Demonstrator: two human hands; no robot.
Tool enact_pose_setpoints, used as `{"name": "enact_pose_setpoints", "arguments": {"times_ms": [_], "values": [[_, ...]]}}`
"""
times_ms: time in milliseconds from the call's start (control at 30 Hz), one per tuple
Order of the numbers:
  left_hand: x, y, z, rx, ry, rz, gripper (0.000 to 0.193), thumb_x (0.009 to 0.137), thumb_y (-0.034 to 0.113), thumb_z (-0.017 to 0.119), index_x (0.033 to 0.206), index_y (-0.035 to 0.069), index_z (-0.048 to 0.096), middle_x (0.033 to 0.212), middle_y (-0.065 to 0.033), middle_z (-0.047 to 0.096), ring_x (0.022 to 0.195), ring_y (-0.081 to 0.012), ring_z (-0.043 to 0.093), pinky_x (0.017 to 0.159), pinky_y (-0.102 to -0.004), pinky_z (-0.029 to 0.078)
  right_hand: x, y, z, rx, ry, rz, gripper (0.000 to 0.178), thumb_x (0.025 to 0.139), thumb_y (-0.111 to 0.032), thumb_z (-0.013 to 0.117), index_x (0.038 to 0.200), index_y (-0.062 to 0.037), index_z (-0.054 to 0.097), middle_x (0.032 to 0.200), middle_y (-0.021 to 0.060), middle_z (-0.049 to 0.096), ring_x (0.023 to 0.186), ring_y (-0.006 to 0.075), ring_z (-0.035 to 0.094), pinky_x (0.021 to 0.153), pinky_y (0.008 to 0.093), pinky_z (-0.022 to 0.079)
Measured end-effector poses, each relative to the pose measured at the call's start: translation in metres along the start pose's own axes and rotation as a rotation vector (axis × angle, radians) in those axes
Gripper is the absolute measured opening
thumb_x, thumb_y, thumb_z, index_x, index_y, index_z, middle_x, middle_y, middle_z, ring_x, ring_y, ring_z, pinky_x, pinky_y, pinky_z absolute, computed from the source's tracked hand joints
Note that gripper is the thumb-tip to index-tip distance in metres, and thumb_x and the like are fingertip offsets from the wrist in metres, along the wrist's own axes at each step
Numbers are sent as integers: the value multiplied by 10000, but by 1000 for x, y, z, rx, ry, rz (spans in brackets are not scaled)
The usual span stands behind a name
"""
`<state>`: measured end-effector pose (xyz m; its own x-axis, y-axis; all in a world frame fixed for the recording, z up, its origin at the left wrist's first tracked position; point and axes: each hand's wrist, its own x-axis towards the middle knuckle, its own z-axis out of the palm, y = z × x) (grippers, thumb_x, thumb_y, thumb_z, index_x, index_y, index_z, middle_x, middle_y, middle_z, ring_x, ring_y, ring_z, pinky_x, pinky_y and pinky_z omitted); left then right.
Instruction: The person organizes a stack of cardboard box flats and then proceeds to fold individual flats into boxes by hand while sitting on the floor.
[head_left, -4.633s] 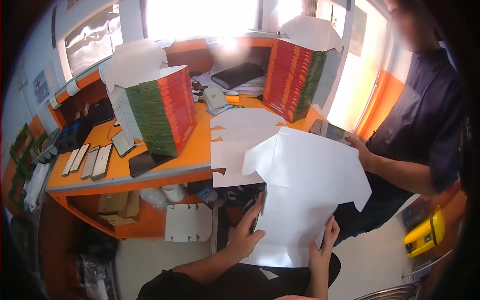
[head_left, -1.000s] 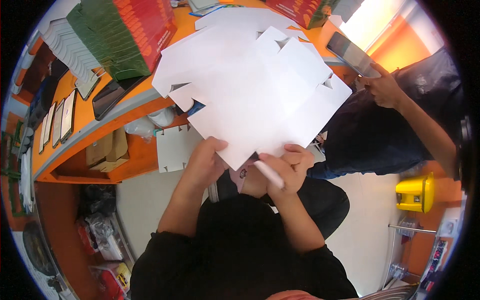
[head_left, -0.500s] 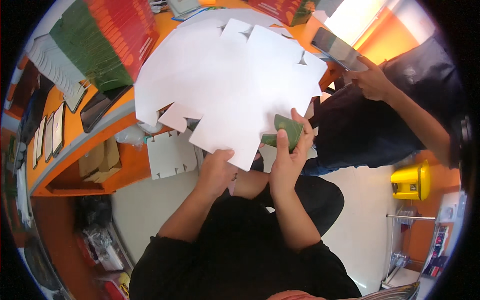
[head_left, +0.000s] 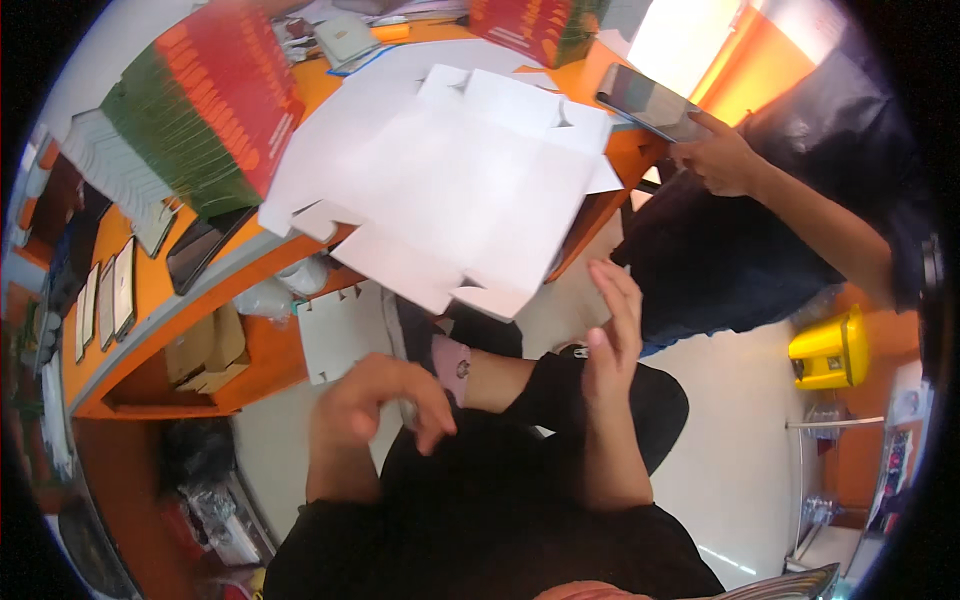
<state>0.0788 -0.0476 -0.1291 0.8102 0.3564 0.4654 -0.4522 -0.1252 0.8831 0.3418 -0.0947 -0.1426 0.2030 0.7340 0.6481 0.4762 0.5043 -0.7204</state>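
A white die-cut cardboard sheet [head_left: 470,190] with notched flaps lies on the desk, its near flaps jutting past the desk edge. A broader pale sheet or surface [head_left: 320,160] shows beneath it. My left hand [head_left: 380,400] is in the air below the near left flaps, somewhat blurred, with its fingers loosely bent and nothing in them. To the right of the flaps, my right hand [head_left: 615,340] is raised with fingers stretched upward and holds nothing. Neither hand touches the cardboard.
A red and green printed box [head_left: 210,110] stands at the left, near several phones [head_left: 120,290]. Another person's hand [head_left: 720,155] holds a phone or tablet [head_left: 650,100] at the right. A white notched sheet [head_left: 345,330] leans under the desk. A yellow bin [head_left: 830,350] stands far right.
Both hands have let go of the white cardboard and drawn apart from it. The green folded flap is no longer in my right hand. The cardboard now rests on the desk, turned slightly.
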Motion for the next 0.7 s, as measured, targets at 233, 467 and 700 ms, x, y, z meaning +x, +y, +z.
{"name": "enact_pose_setpoints", "arguments": {"times_ms": [233,467,700], "values": [[53,42,95,268,353,828,234,923,284,435,1092,231,587,956,-36,490,887,-208,496,728,-417,407,-9,-2,14,93,-1,182,478,809,-222,545,1237,-16,482,1167,128,470,1045,223,482,858,334,359],[58,43,106,326,579,887,272,915,373,428,1136,263,542,959,-3,419,868,-192,492,672,-420,362,-10,0,7,120,76,121,427,820,-174,535,1207,2,491,1165,138,455,977,220,528,842,327,378],[72,30,73,509,399,1217,266,871,176,551,1099,302,600,961,-1,404,918,-243,429,679,-392,314,22,-15,4,116,101,1,370,825,-161,518,1147,21,512,1150,146,466,959,218,518,836,325,390]]}}
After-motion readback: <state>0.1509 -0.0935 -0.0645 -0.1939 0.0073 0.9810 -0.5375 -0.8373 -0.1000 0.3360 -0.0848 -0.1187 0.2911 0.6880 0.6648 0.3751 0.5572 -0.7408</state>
